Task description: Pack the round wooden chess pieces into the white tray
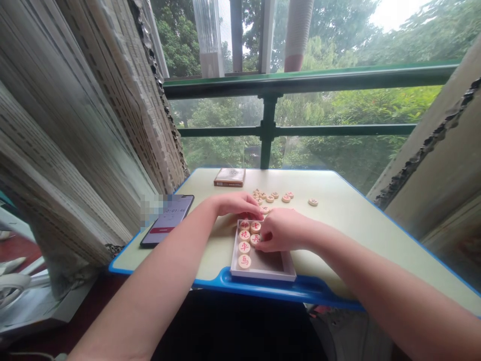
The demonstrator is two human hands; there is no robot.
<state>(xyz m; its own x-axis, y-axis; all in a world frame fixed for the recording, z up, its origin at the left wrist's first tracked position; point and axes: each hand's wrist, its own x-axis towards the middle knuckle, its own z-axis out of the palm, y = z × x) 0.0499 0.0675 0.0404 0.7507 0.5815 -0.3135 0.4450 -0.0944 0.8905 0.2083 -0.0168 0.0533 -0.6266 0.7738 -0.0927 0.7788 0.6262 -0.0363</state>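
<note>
A shallow white box [263,276] sits at the table's near edge. Inside, round wooden xiangqi pieces with red characters form a left column, one being the lowest piece [244,261], and part of a second column. My right hand [285,229] reaches over the box's right side, its fingers curled and its thumb and fingertips at a xiangqi piece [256,239] in the second column. Behind the far wall, my left hand [240,203] has its fingers bent down and close together; what they hold, if anything, is hidden. Loose pieces [274,195] lie just beyond both hands.
A flat brown-edged box [229,177] lies at the back of the table [319,250]. To the left is a phone [167,220] showing a timer. One piece [313,202] lies apart at right. Curtains [75,100] flank the table; a green railing [311,82] stands behind.
</note>
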